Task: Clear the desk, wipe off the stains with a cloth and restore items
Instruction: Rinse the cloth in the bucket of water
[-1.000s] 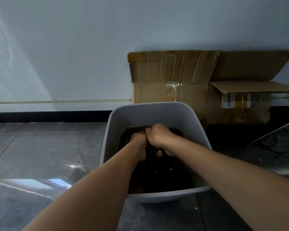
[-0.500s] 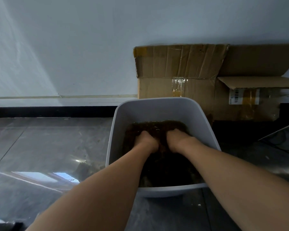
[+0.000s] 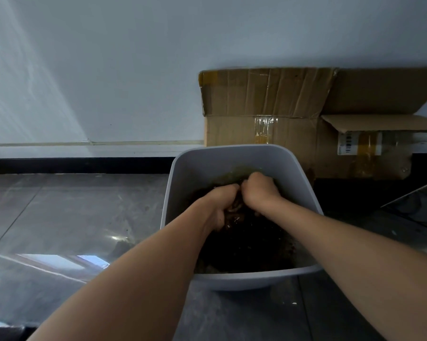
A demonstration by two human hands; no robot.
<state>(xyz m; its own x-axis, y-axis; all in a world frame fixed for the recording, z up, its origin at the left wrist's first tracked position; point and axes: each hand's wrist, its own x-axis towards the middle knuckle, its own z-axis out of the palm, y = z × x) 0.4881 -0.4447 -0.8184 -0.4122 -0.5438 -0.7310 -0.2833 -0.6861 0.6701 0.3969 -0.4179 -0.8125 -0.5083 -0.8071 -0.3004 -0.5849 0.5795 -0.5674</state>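
Now rinsing: the cloth [image 3: 235, 210] is bunched between the left hand [image 3: 221, 201] and the right hand [image 3: 259, 191], low in the basin [image 3: 232, 158] of dark water [image 3: 251, 244].
Each hand curls tightly round one end, knuckles nearly touching. The cloth's long axis seems to run left to right between them, with the right hand slightly farther forward. A cardboard box [image 3: 269, 107] stands behind the basin.

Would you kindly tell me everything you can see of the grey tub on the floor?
The tub is pale grey, smooth, plastic by its look, rectangular with rounded corners and walls flaring upward. It stands upright on the dark floor, just before a cardboard box. Murky brown water fills its lower part. Inside, the left hand and right hand grip a wet cloth between them.
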